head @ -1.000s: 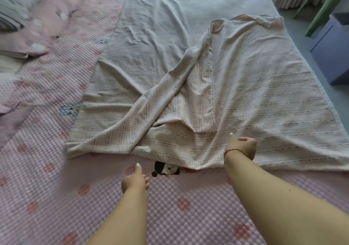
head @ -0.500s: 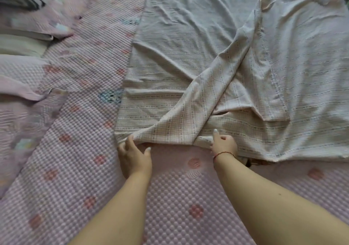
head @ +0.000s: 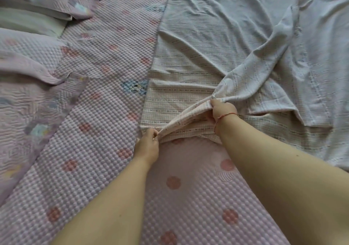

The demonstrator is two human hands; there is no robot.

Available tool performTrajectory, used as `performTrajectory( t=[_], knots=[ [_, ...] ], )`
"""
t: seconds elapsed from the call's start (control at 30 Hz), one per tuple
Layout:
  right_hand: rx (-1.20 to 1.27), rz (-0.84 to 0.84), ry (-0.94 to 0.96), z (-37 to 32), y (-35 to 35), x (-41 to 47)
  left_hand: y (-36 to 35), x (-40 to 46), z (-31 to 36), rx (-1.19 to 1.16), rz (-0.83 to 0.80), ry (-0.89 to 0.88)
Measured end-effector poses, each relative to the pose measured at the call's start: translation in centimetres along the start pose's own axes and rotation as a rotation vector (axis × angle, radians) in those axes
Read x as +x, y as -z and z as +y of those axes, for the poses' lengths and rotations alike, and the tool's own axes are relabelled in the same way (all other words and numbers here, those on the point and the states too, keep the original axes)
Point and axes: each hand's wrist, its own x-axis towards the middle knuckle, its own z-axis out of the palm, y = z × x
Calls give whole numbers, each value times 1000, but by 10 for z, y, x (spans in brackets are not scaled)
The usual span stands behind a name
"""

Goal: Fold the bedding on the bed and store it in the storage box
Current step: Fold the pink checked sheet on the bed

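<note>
- A pink quilted bed cover (head: 105, 135), textured with small raised bumps and dotted with darker pink spots, is filling the lower and left parts of the view; a small blue cartoon motif (head: 134, 87) is showing on it just beside the sheet's left edge.
- A thin, pale checked sheet (head: 217, 37), the bedding being folded, is lying spread over the right and upper part of the bed, wrinkled, with one section doubled back over itself on the right.
- Pillows in matching pink quilted cases (head: 24, 42) are lying at the left edge; the far upper-left corner is too blurred to make out.
- Two bare forearms are reaching in from the bottom of the view toward the sheet's near edge.
- The right hand (head: 222, 108), wearing a thin red string bracelet (head: 227, 114) at the wrist, is gripping a bunched fold of the sheet, fingers curled around the cloth and lifting it slightly off the bed.
- The left hand (head: 148, 142) is pinching the sheet's near-left corner between curled fingers and thumb, low against the bed cover.
- A taut strip of sheet is stretching between the two hands.
</note>
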Motion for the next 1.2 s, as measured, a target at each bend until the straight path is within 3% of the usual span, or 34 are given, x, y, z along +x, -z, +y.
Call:
performTrajectory(
  t=[0.1, 0.27, 0.4, 0.6, 0.73, 0.83, 1.0, 1.1, 1.2],
  knots=[
    [36, -25, 32, -7, -11, -2, 2, 7, -5, -107, -73, -16],
    [53, -139, 93, -27, -25, -15, 2, 15, -8, -69, -23, -23],
    [-78, -208, 238, -56, -48, -27, 11, 17, -24, -96, 38, -6],
    [-426, -309, 414, -44, -65, -29, 55, 15, -74, 205, 85, 37],
    [-612, -361, 366, -15, -52, -24, 65, 20, -80, 339, 43, 98],
    [-609, -384, 350, 7, -46, -22, 51, 23, -57, 421, 50, 98],
    [-575, -250, 333, 33, -33, -18, 24, 22, -2, 606, 252, -8],
    [-539, 8, 354, 46, -17, -22, 2, 21, 16, 533, 377, -316],
    [-495, 378, 192, 73, 9, -25, -30, 0, 25, 425, 302, -652]
  ],
)
